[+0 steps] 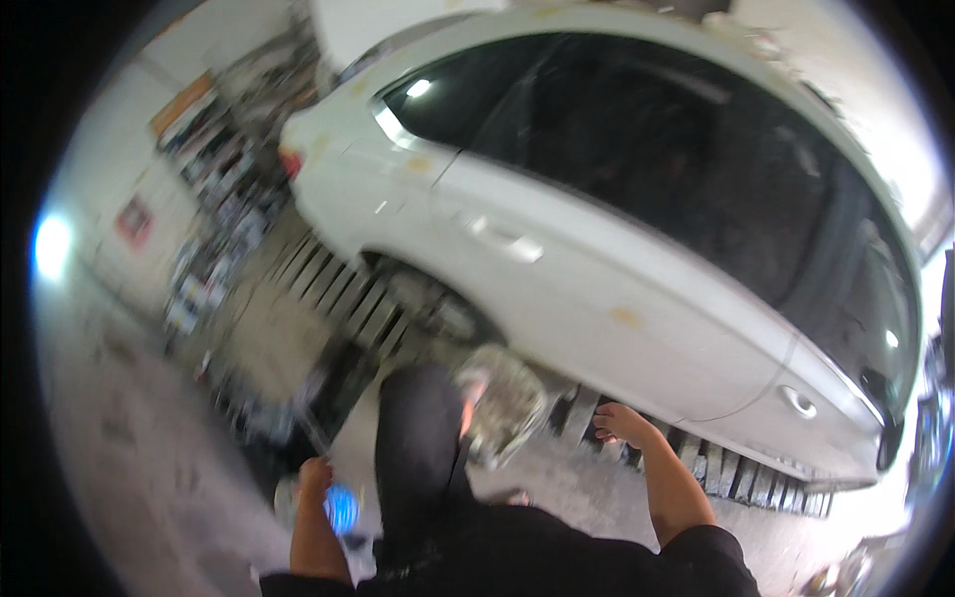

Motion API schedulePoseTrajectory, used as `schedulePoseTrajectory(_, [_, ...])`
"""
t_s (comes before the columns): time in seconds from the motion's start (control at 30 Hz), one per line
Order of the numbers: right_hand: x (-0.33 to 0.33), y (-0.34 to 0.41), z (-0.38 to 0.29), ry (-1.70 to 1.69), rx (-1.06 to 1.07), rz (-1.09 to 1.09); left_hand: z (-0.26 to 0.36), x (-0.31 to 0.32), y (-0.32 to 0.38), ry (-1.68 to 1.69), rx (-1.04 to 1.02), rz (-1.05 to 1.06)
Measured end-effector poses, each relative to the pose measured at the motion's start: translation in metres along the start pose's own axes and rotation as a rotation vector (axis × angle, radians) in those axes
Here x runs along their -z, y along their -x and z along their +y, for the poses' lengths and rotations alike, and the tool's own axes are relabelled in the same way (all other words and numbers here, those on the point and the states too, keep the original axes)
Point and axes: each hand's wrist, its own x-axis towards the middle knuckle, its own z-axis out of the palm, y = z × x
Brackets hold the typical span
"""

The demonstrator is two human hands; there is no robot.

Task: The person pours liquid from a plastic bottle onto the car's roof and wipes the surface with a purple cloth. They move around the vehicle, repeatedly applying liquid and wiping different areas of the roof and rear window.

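On the left, my left hand [317, 475] is closed around what looks like the end of a thin, pale rod [313, 433], which points up and away. Motion blur hides its far end. My right hand [619, 425] is raised to the right, fingers loosely bent and apart, holding nothing visible. It appears just in front of the lower side of a white car [582, 276], whose body has yellowish patches. Between my hands are my dark-clothed leg [418, 433] and a round, dirty, pale object [507, 403], with something orange [468, 415] beside the leg.
Slatted floor grating [358, 298] runs under the car near its wheel [440, 302]. Blurred clutter [224, 186] lines the wall at left. A brown flat surface [280, 336] and a blue round item [343, 509] are near my left side. More items [843, 574] lie at lower right.
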Motion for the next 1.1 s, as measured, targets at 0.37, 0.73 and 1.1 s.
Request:
schedulePoseTrajectory(0.37, [-0.102, 0.002, 0.225, 0.046, -0.477, -0.061, -0.06, -0.05, 0.144, 0.434, 0.688, -0.017])
schedulePoseTrajectory(0.73, [-0.141, 0.064, 0.344, -0.06, -0.687, -0.309, -0.002, -0.096, 0.071, 0.651, 0.766, -0.25])
schedulePoseTrajectory(1.1, [-0.243, -0.05, 0.119, 0.079, -0.449, -0.011, -0.147, -0.153, -0.06, 0.735, 0.853, -0.395])
